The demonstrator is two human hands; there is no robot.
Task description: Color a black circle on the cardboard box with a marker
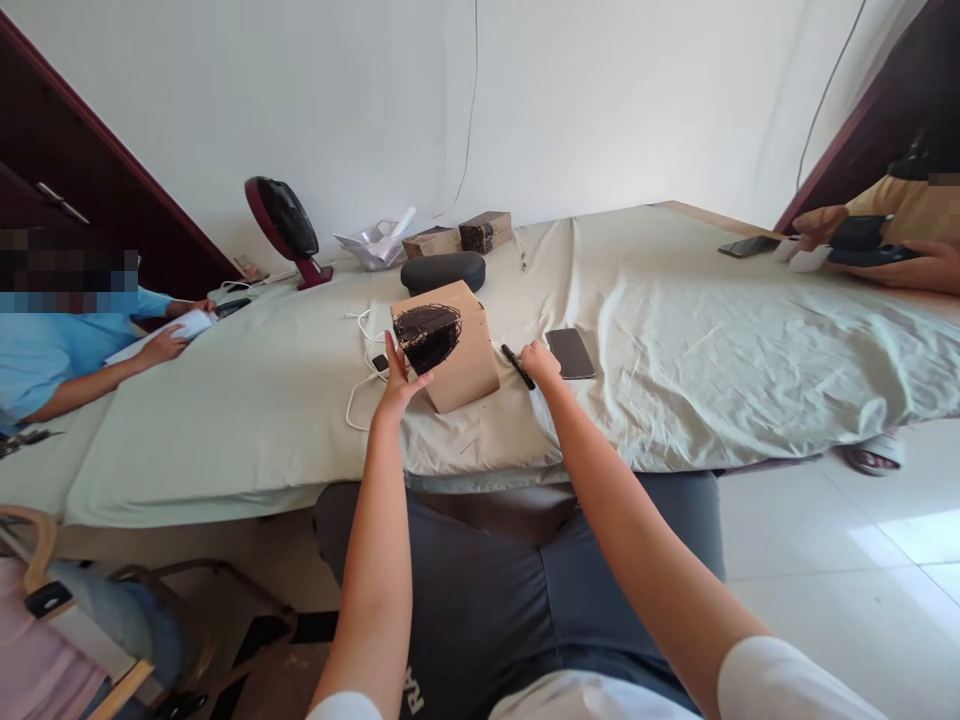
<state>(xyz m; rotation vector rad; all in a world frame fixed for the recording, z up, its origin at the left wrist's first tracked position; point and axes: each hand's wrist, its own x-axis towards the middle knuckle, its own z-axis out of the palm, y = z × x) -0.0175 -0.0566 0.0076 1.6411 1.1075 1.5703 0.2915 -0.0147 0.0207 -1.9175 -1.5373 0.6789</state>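
A brown cardboard box [469, 345] stands tilted to my view on the cloth-covered table, with a dense black scribbled patch [429, 335] on one face. My left hand [401, 388] holds the box at its left side, thumb on the scribbled face and fingers stretched up along the edge. Just right of the box lies a black marker [517, 367]. Close beside it, my right hand [541, 362] is closed with its fingers curled down; what they pinch, if anything, is hidden. A dark phone [571, 353] lies flat right of that hand.
Behind the box sit a black case [442, 272], two small boxes [486, 231], a plastic bag [375, 245] and a dark red fan [289, 225]. White cables [352, 405] run left of the box. One person sits at left with papers [161, 335], another at right near a phone [748, 246].
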